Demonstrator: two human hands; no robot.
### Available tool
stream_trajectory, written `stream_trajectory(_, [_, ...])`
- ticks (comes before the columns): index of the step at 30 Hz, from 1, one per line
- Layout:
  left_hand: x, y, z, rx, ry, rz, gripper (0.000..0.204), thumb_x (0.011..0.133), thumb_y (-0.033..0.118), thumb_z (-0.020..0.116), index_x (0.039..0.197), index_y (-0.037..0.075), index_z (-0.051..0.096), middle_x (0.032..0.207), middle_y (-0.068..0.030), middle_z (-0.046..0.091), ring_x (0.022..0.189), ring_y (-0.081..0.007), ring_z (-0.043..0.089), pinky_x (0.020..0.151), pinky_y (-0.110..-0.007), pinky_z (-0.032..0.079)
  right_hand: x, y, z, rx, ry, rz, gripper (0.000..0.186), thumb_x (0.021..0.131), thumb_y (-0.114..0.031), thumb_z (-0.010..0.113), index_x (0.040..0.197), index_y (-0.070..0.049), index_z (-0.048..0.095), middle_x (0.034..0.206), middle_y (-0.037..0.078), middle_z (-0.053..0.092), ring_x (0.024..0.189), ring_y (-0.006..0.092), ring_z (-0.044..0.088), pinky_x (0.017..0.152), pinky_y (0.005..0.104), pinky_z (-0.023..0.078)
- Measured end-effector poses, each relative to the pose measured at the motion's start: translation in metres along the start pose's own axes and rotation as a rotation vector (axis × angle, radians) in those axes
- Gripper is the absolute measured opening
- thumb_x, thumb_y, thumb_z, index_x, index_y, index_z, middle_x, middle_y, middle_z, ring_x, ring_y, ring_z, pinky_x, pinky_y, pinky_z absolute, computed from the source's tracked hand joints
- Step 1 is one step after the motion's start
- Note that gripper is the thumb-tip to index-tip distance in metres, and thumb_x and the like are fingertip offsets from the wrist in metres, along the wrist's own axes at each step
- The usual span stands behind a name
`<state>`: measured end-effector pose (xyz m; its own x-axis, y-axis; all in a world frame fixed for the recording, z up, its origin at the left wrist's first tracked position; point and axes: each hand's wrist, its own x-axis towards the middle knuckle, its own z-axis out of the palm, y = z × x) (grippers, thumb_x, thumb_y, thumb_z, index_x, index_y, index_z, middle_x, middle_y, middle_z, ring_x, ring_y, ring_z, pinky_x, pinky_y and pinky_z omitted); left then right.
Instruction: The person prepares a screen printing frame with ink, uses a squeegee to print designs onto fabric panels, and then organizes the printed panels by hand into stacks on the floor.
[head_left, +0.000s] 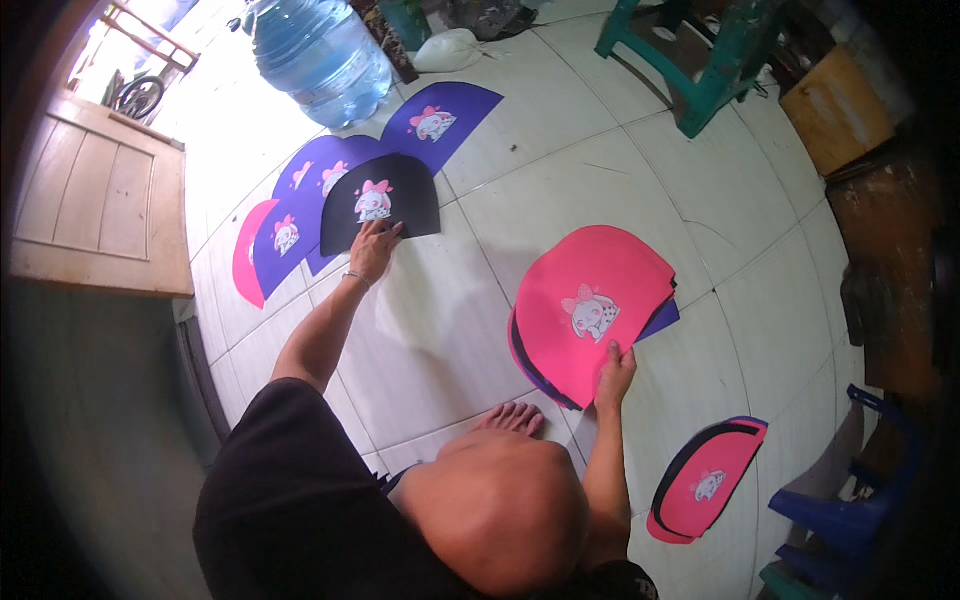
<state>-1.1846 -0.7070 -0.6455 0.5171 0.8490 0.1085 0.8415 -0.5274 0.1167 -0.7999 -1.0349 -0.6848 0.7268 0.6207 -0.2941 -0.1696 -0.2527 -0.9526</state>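
Note:
My left hand [374, 250] rests its fingers on the lower edge of a black half-round sheet [400, 185] printed with a white bunny wearing a pink bow. That sheet lies on the floor, partly over similar purple sheets [443, 125]. A pink sheet [246, 262] shows at the left end of this spread. To the right, my right hand [616, 376] grips a thick stack of the bunny-printed sheets [610, 265] by its lower edge, thumb on top. Pink is uppermost there, with black and purple edges peeking out beneath.
A smaller stack of sheets [710, 480] lies at the lower right. A large blue water jug [320, 60] stands behind the spread. Green [700, 95] and blue [840, 510] plastic stools are on the right; a wooden door panel [95, 200] is on the left. My bare foot [512, 418] is on the tiles.

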Motion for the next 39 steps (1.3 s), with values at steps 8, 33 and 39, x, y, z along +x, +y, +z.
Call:
stream_trajectory(8, [0.028,0.059,-0.011,-0.204,0.037,-0.064,0.024,0.091,0.023,0.058,0.096,0.005,0.073,0.091,-0.0126,0.067,0.094,-0.0317,0.063,0.085,-0.041,0.049,-0.003,-0.008,0.003,-0.099,0.048,-0.01,0.033,0.098,-0.014,0.054,0.126,0.004,0.054,0.116,0.014,0.065,0.104,0.0223,0.06,0.095,0.0353,0.044])
stream_trajectory(33, [0.172,0.034,0.045,-0.107,0.184,-0.082,0.045,0.09,0.029,0.062,0.131,0.01,0.058,0.138,-0.0119,0.055,0.126,-0.034,0.05,0.104,-0.048,0.04,0.006,-0.037,0.025,-0.007,-0.055,0.068,0.041,0.082,-0.002,0.07,0.119,0.005,0.056,0.112,0.014,0.065,0.1,0.0246,0.063,0.091,0.0362,0.047])
stream_trajectory(39, [0.173,0.034,0.064,-0.076,0.113,-0.26,0.034,0.092,0.033,0.056,0.122,0.021,0.067,0.136,0.0029,0.06,0.124,-0.0288,0.049,0.098,-0.051,0.039,0.026,-0.033,0.037,-0.112,-0.073,0.086,0.037,0.081,-0.006,0.072,0.114,0.005,0.058,0.108,0.016,0.066,0.098,0.0285,0.063,0.09,0.0376,0.047])
